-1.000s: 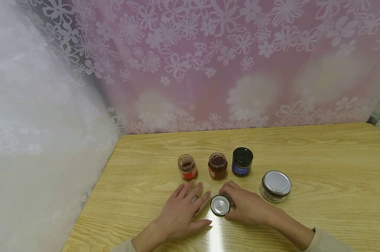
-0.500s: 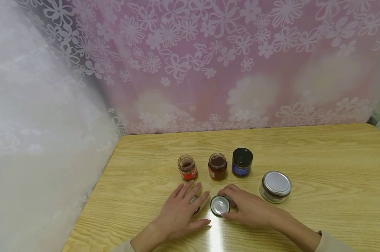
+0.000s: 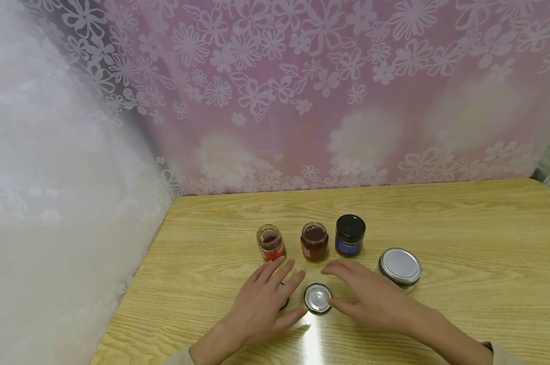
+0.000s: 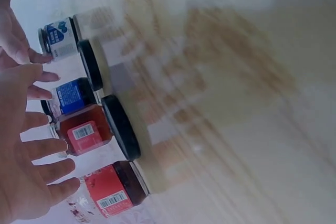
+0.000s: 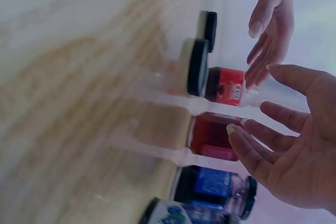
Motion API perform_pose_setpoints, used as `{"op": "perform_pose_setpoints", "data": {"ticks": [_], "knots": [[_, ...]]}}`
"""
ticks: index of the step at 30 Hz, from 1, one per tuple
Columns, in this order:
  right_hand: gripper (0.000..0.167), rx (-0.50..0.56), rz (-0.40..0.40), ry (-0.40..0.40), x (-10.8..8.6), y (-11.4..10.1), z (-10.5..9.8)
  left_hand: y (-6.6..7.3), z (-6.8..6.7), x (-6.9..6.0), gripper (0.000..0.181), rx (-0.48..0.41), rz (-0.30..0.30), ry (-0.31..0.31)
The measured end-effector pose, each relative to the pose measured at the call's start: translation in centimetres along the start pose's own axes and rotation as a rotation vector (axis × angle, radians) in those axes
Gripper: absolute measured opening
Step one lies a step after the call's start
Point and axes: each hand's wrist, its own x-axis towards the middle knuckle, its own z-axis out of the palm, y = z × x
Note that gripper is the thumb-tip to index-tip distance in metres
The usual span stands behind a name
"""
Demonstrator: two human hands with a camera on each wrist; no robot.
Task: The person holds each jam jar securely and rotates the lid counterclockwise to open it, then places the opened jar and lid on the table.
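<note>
My left hand (image 3: pixel 262 306) hovers with fingers spread over a dark-rimmed lid (image 3: pixel 284 297), which is mostly hidden beneath it. A second lid (image 3: pixel 318 298) lies inside-up on the table between my hands, its silver lining showing. My right hand (image 3: pixel 375 296) is just right of that lid with fingers parted; in the right wrist view the right hand (image 5: pixel 302 140) holds nothing. Behind the hands stand an uncovered red-labelled jar (image 3: pixel 271 243), largely emptied, and an uncovered jar of dark red contents (image 3: pixel 315 242).
A blue-labelled jar with a black lid (image 3: pixel 350 234) stands right of the uncovered jars. Nearer my right forearm is a wide jar with a silver lid (image 3: pixel 400 266), partly covered by the hand. The wooden table (image 3: pixel 493 238) meets a flowered pink curtain (image 3: pixel 302 101) behind.
My right hand has let go of the lid between the hands and drawn slightly right, its fingers spreading apart. The left hand has barely shifted. The jars stand where they were.
</note>
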Motion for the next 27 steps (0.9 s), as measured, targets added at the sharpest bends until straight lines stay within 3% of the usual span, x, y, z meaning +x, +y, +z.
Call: {"op": "perform_pose_setpoints", "data": {"ticks": [16,27], "knots": [[0.056,-0.154,-0.046,0.167,-1.1,0.3,-3.1,0.4,-1.5,1.5,0.060,0.013,0.008,0.084],[0.062,-0.280,-0.048,0.204,-1.2,2.4,-4.0,0.2,-2.3,3.6,0.063,-0.009,0.007,0.107]]}}
